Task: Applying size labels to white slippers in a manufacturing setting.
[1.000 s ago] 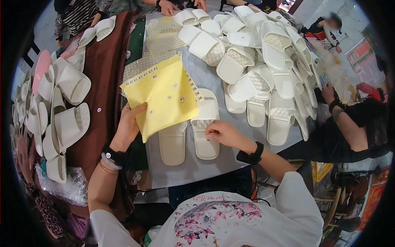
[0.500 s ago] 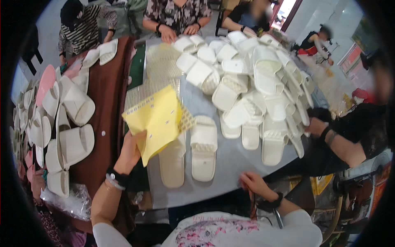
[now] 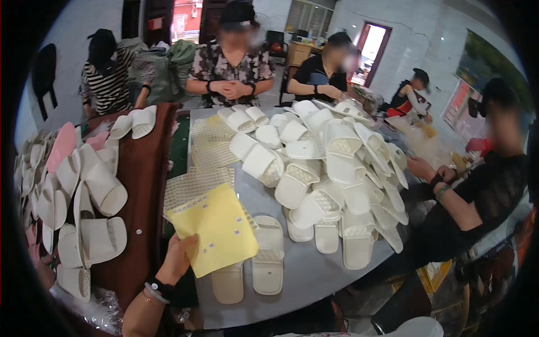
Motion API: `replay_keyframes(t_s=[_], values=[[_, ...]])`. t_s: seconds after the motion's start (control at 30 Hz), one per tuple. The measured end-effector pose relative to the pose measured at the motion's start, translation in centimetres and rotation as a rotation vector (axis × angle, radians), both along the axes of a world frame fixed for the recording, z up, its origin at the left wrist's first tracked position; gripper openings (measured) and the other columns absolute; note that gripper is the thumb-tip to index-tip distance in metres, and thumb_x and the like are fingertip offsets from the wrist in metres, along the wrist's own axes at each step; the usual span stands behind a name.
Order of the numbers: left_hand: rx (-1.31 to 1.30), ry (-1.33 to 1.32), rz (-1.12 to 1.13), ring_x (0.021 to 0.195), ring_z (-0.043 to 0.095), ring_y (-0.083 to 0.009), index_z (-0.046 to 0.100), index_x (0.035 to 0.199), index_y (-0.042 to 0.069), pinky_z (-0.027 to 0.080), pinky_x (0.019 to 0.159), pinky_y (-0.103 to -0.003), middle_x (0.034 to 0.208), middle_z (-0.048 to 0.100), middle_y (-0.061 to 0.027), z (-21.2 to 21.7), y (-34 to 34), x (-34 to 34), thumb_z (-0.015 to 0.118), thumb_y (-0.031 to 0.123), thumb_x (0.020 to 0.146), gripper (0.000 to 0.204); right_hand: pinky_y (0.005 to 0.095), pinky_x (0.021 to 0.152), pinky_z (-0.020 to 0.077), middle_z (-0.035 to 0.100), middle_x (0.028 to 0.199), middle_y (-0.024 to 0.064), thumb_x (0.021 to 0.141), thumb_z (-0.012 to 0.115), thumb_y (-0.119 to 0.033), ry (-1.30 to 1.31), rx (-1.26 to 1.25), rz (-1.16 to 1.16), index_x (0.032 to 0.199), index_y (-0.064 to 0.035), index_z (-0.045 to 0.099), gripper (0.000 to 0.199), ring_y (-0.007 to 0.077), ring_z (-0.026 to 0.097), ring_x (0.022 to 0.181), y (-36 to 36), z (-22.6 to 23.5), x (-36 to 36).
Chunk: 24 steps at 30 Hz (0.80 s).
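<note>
We have the yellow sheet point(image 3: 222, 236) at the lower centre of the frame, dotted with small stickers; our left hand point(image 3: 178, 255) has its grip closed on the lower-left edge, thumb on top. We cannot tell the state of the right grip, which is out of view. Below the sheet, partly hidden by it, we see one cream slipper point(image 3: 227, 285); just to its right lies a second slipper point(image 3: 267, 255) with a small label point(image 3: 269, 273) on its insole. Both rest on the grey tabletop point(image 3: 320, 276). Beyond the yellow sheet, toward upper centre, lie more sticker sheets point(image 3: 196, 184), and right of those rises a heap of white slippers point(image 3: 342, 168). At left, more slippers point(image 3: 104, 188) crowd a brown cloth point(image 3: 137, 196). A person in a floral top point(image 3: 230, 67) faces us at upper centre, hands together.
</note>
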<state>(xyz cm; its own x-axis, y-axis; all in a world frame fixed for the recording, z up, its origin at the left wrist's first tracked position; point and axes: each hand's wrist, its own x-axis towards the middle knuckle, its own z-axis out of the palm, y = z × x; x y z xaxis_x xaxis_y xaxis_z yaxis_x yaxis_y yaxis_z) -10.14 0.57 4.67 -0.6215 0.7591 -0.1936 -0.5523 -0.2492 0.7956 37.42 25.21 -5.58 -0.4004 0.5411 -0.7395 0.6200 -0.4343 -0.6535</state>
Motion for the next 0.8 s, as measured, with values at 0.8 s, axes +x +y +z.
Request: replay_keyframes(t_s=[0.8], values=[[-0.038, -0.045, -0.044, 0.100, 0.057, -0.0213, 0.045, 0.116, -0.002, 0.047, 0.087, -0.034, 0.112, 0.055, -0.0115, -0.2, 0.0, 0.3, 0.050, -0.003, 0.082, 0.034, 0.0319, 0.059, 0.0445, 0.057, 0.068, 0.0079, 0.088, 0.046, -0.027, 0.067, 0.189, 0.265, 0.088, -0.0040, 0.058, 0.026, 0.0196, 0.055, 0.062, 2.8, -0.6, -12.0]])
